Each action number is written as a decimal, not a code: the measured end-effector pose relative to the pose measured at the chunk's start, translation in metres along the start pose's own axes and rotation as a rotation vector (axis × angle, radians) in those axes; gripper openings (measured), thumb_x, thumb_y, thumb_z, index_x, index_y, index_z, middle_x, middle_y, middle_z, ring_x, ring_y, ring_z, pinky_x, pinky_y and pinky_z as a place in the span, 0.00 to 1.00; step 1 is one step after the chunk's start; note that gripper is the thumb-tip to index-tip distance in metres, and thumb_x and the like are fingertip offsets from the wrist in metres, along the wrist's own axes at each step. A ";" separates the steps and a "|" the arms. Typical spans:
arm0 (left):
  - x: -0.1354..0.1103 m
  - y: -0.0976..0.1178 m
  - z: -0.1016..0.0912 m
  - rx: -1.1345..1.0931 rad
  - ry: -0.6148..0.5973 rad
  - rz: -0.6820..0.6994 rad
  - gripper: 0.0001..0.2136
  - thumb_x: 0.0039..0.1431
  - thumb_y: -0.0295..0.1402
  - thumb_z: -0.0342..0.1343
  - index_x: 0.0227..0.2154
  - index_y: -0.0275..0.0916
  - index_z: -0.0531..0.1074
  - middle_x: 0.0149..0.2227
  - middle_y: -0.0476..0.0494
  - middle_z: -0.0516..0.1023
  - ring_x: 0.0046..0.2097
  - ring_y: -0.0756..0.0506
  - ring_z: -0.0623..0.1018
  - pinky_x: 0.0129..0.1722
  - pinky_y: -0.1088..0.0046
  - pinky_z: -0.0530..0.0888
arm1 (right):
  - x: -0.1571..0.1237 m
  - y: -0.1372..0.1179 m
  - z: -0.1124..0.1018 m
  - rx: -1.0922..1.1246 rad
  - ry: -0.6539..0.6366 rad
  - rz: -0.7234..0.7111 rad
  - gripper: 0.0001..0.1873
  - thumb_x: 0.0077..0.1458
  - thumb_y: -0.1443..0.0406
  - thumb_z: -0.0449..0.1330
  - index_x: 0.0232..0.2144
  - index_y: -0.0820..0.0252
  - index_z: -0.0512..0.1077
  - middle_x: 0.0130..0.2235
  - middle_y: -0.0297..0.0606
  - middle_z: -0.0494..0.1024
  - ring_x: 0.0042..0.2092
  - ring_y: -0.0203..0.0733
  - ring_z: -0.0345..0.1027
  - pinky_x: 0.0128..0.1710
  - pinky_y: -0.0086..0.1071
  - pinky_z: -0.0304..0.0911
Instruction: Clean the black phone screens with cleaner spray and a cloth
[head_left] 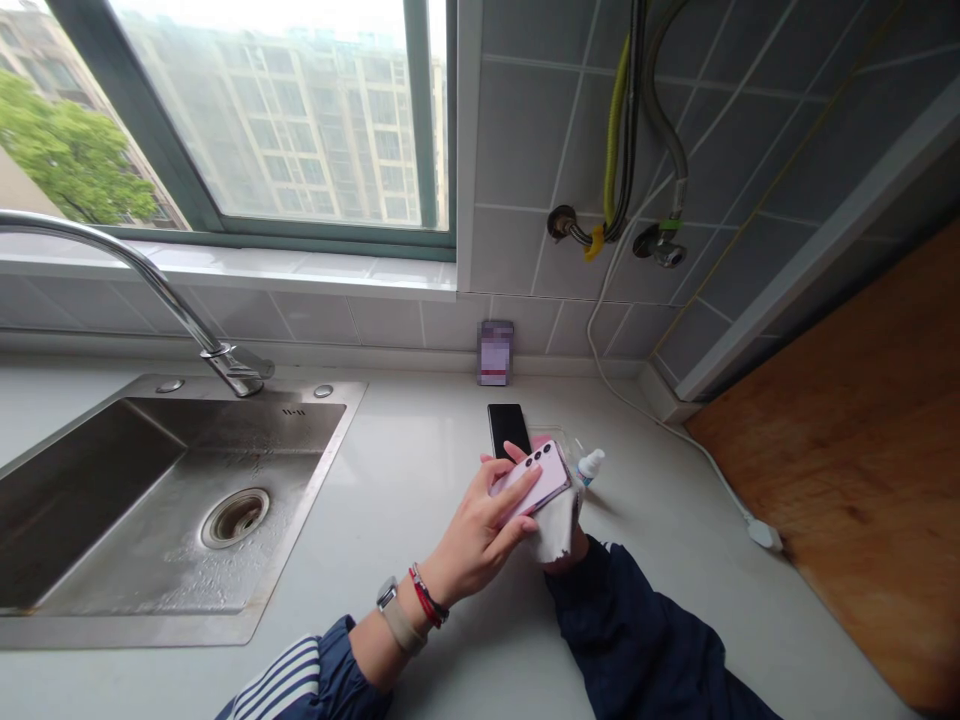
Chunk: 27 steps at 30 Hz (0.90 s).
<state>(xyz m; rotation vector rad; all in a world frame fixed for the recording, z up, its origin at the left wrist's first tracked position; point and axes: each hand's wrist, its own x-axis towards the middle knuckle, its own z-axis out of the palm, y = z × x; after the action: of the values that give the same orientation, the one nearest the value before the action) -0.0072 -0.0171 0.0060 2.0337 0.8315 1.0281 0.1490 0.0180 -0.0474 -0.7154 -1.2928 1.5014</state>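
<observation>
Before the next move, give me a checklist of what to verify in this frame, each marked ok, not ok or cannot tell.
1. Pink phone held: ok; the left hand has its fingers across the camera side.
2. White cloth at the phone: ok; it shows just below the phone's near edge.
3. Right hand grip: cannot tell; most of it is hidden.
4. Black phone on the counter: ok.
5. Small bottle fully closed: cannot tell; too small to judge.
6. Sink dry: not ok; water droplets show.

Grey tiled wall [525,140], daylit window [300,120], steel sink [288,540], white countertop [397,470]
</observation>
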 end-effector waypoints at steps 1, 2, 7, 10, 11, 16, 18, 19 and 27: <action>0.000 0.000 0.000 0.013 0.008 -0.003 0.26 0.70 0.43 0.51 0.68 0.52 0.60 0.59 0.36 0.61 0.60 0.38 0.64 0.63 0.53 0.65 | 0.000 0.001 0.001 0.012 0.003 -0.005 0.43 0.60 0.32 0.35 0.65 0.42 0.62 0.57 0.43 0.77 0.55 0.54 0.76 0.50 0.56 0.73; 0.000 0.000 0.001 0.030 0.018 -0.004 0.26 0.69 0.43 0.52 0.68 0.52 0.61 0.59 0.36 0.61 0.60 0.38 0.65 0.63 0.53 0.65 | -0.001 0.000 0.002 0.029 0.005 -0.008 0.42 0.61 0.32 0.35 0.64 0.41 0.63 0.57 0.42 0.77 0.55 0.54 0.76 0.51 0.57 0.73; -0.002 0.000 0.004 0.168 0.067 0.013 0.26 0.68 0.43 0.54 0.67 0.54 0.63 0.59 0.36 0.61 0.60 0.37 0.65 0.62 0.51 0.66 | -0.014 -0.017 0.013 0.260 0.043 0.055 0.39 0.63 0.35 0.42 0.66 0.45 0.63 0.60 0.45 0.74 0.61 0.57 0.70 0.55 0.58 0.70; -0.003 0.000 0.006 0.259 0.076 0.036 0.26 0.67 0.45 0.55 0.67 0.55 0.63 0.60 0.35 0.60 0.60 0.35 0.65 0.61 0.49 0.67 | -0.023 -0.029 0.022 0.455 0.049 0.091 0.44 0.59 0.33 0.46 0.65 0.49 0.64 0.63 0.49 0.70 0.64 0.60 0.65 0.59 0.59 0.66; -0.003 -0.001 0.007 0.280 0.080 0.042 0.26 0.67 0.45 0.55 0.67 0.55 0.63 0.60 0.35 0.60 0.60 0.35 0.65 0.60 0.48 0.67 | -0.024 -0.031 0.024 0.503 0.055 0.104 0.44 0.57 0.32 0.47 0.65 0.49 0.65 0.64 0.49 0.69 0.65 0.60 0.64 0.60 0.59 0.65; -0.004 -0.002 0.007 0.301 0.087 0.065 0.27 0.66 0.45 0.55 0.67 0.55 0.62 0.61 0.34 0.59 0.61 0.34 0.65 0.60 0.48 0.68 | -0.022 -0.031 0.024 0.628 0.078 0.194 0.33 0.55 0.41 0.63 0.59 0.42 0.69 0.63 0.40 0.70 0.63 0.54 0.66 0.64 0.56 0.61; -0.005 -0.003 0.006 0.273 0.084 0.072 0.27 0.66 0.45 0.56 0.67 0.55 0.63 0.62 0.34 0.59 0.62 0.34 0.64 0.61 0.47 0.66 | -0.021 -0.030 0.022 0.630 0.080 0.230 0.30 0.54 0.42 0.65 0.57 0.39 0.71 0.62 0.38 0.73 0.61 0.53 0.69 0.62 0.55 0.64; -0.005 -0.002 0.006 0.246 0.084 0.075 0.27 0.66 0.45 0.56 0.67 0.55 0.63 0.62 0.35 0.59 0.62 0.34 0.64 0.62 0.47 0.65 | -0.021 -0.030 0.021 0.617 0.090 0.236 0.30 0.53 0.42 0.65 0.55 0.39 0.72 0.60 0.37 0.74 0.60 0.53 0.71 0.60 0.54 0.66; 0.001 0.004 0.003 -0.358 0.124 -0.035 0.26 0.73 0.46 0.42 0.66 0.42 0.65 0.59 0.35 0.73 0.59 0.36 0.72 0.62 0.54 0.67 | -0.018 -0.031 0.032 0.124 0.283 0.039 0.19 0.49 0.49 0.71 0.37 0.52 0.76 0.36 0.36 0.80 0.38 0.47 0.78 0.37 0.38 0.75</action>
<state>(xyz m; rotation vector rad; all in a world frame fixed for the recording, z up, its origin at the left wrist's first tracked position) -0.0033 -0.0195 0.0084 1.6625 0.6857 1.1987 0.1360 -0.0119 -0.0123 -0.8420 -0.9694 1.4385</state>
